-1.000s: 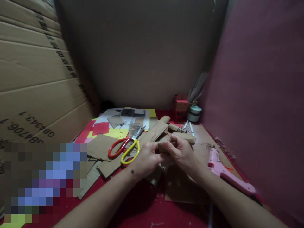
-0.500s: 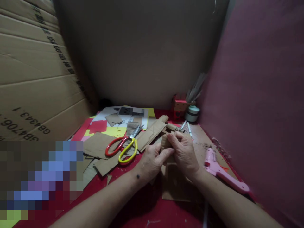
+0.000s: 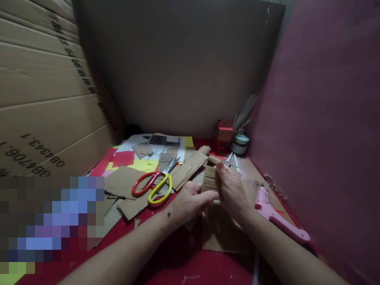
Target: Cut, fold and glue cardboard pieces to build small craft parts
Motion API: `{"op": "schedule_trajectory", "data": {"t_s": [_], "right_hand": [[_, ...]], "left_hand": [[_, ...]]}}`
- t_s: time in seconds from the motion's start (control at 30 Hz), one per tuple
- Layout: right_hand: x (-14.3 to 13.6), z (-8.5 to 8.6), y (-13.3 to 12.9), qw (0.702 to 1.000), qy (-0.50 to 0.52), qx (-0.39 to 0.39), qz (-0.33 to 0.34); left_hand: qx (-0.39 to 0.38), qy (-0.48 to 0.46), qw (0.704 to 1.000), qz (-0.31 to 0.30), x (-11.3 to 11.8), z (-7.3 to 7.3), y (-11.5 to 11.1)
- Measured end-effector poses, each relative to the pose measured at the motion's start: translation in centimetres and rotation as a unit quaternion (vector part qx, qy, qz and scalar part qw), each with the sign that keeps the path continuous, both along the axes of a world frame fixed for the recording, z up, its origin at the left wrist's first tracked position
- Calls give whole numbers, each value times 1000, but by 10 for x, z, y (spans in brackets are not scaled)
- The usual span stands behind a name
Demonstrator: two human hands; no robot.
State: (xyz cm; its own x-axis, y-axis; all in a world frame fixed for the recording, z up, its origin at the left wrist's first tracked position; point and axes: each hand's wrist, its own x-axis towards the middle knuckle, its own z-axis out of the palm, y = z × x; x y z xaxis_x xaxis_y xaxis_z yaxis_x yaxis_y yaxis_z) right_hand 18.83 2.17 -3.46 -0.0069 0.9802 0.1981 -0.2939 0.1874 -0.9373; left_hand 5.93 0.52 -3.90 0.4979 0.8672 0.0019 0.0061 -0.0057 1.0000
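A small creased piece of brown cardboard (image 3: 211, 180) is held up between both hands, above the red table surface. My left hand (image 3: 196, 200) pinches its lower left part, thumb across the front. At its right edge, my right hand (image 3: 233, 188) is closed on the same piece, thumb at the top corner; the other fingers are hidden behind. Below the hands lies a flat square of cardboard (image 3: 221, 233). Scissors with one red and one yellow handle (image 3: 160, 189) rest on cardboard scraps left of my hands. To the right lies a pink glue gun (image 3: 276, 217).
Folded cardboard strips (image 3: 190, 168) and coloured paper (image 3: 123, 158) lie at the back left. A small red box figure (image 3: 225, 136) and a pale green jar (image 3: 240, 143) stand at the back right. A large carton wall (image 3: 50, 87) rises on the left, a pink panel (image 3: 323, 118) on the right.
My right hand has shifted from the top of the cardboard piece to its right edge. More of the creased face now shows. The left hand keeps its hold, slightly lower.
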Motion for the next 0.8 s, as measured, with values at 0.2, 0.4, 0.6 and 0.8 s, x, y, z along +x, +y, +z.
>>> {"op": "schedule_trajectory", "data": {"t_s": [0.2, 0.4, 0.6, 0.8], "right_hand": [[1, 11, -1, 981, 104, -64, 149], [-1, 9, -5, 970, 98, -33, 222], [2, 6, -4, 969, 117, -34, 215], [-5, 0, -7, 984, 91, 6, 152]], "left_hand": [[-66, -110, 989, -72, -13, -5, 14], [-106, -121, 983, -84, -17, -5, 19], [-48, -70, 995, -59, -13, -7, 16], [45, -22, 998, 32, -5, 4, 8]]}}
